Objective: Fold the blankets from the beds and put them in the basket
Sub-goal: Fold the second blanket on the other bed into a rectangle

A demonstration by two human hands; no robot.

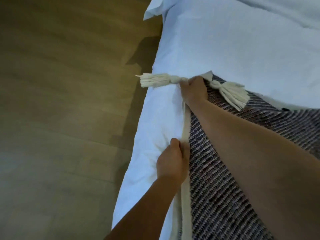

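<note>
Blanket (216,170): soft weave, judged light, limp; laid on bed (225,40), centre to lower right of frame. Corner beside tassel (155,80) gripped by right hand (194,90); cream border (185,123) pinched by left hand (171,158). Hold advised at border, not tassel.

The bed (242,40) is covered in white bedding and fills the right side of the view, its edge running from bottom centre up toward the top. Left of it lies a wood-plank floor (60,118). At the top, a white corner (152,11) of bedding juts past the bed's edge over the floor. A blanket (216,187), knit in dark and cream stripes with a cream border (186,122), lies on the bed at lower right. One cream tassel (155,80) lies on the white bedding, pointing toward the floor. A second tassel (232,92) lies on the blanket itself.
</note>
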